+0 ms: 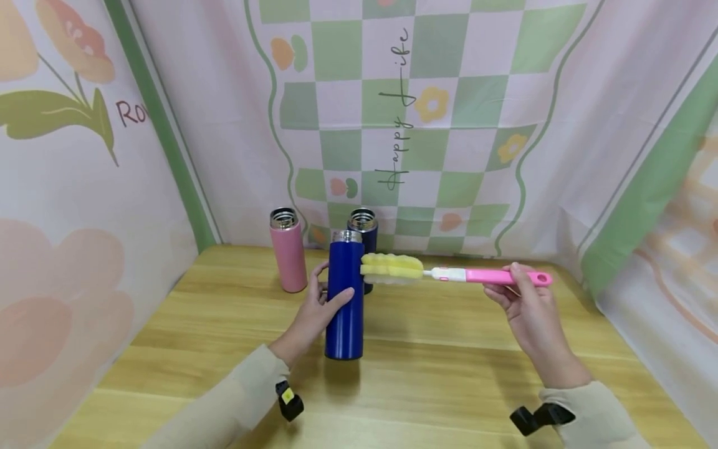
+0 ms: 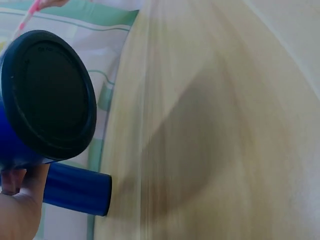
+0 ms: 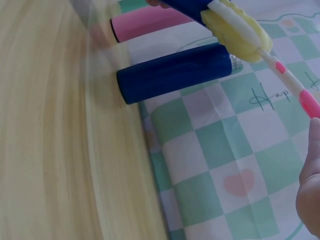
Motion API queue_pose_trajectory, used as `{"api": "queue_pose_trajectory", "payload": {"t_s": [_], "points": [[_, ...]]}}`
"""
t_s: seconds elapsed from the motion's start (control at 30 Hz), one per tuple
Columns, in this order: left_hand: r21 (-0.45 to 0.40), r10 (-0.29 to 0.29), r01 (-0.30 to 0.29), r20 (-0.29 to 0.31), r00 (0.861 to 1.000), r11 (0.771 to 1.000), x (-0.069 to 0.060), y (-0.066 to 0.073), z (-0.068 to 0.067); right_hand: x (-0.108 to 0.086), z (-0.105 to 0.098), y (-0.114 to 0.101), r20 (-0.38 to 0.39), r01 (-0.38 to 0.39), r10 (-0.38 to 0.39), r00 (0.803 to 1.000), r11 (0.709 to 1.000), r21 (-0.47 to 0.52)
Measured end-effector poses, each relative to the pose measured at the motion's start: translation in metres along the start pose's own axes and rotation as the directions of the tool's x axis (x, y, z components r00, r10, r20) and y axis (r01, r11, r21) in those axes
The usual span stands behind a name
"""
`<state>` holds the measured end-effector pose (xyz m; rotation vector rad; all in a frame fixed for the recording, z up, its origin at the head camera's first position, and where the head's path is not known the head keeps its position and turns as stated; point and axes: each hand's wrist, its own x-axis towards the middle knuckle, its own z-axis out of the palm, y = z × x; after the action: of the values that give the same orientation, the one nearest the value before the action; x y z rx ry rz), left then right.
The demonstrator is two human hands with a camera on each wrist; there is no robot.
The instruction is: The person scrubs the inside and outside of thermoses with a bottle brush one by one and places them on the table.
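Observation:
My left hand (image 1: 308,318) grips a bright blue thermos bottle (image 1: 344,324) round its body, thumb across the front. The bottle is nearly upright and lidless, its steel neck showing. It is held off the table, with its dark base (image 2: 50,95) facing the left wrist view. My right hand (image 1: 530,312) pinches the pink handle of a bottle brush (image 1: 477,275) held level. The brush's yellow sponge head (image 1: 391,268) points left and lies against or just beside the blue bottle's upper right side; contact is hard to tell.
A pink thermos bottle (image 1: 289,259) stands lidless to the left, behind my left hand. Behind the held bottle stands a dark blue one (image 1: 368,239), partly hidden, also lidless. The wooden table (image 1: 437,368) ends at a checked curtain (image 1: 426,156) at the back.

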<state>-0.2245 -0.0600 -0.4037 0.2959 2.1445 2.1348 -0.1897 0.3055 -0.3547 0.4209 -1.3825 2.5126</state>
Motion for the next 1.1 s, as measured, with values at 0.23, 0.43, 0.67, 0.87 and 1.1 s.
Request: {"api": "queue_pose_trajectory", "payload": {"t_s": [0.23, 0.43, 0.67, 0.87, 1.1], "points": [[0.033, 0.059, -0.056, -0.084, 0.995, 0.998, 0.003, 0.003, -0.004, -0.005, -0.002, 0.004, 0.04, -0.071, 0.072, 0.997, 0.996, -0.049], [0.023, 0.095, -0.092, -0.141, 0.985, 0.995, 0.004, 0.004, -0.006, -0.008, -0.004, 0.01, 0.07, -0.104, 0.109, 0.992, 0.991, -0.079], [-0.029, 0.118, -0.124, -0.16, 0.98, 0.992, 0.004, 0.005, -0.008, -0.012, -0.008, 0.012, 0.157, -0.143, 0.168, 0.973, 0.977, -0.159], [-0.066, 0.106, -0.116, -0.138, 0.985, 0.991, 0.002, 0.008, -0.008, -0.013, -0.011, 0.01, 0.181, -0.169, 0.212, 0.96, 0.96, -0.224], [-0.078, 0.075, -0.086, -0.124, 0.989, 0.993, 0.0, 0.009, -0.008, -0.015, -0.012, 0.009, 0.212, -0.157, 0.204, 0.956, 0.963, -0.219]]}}
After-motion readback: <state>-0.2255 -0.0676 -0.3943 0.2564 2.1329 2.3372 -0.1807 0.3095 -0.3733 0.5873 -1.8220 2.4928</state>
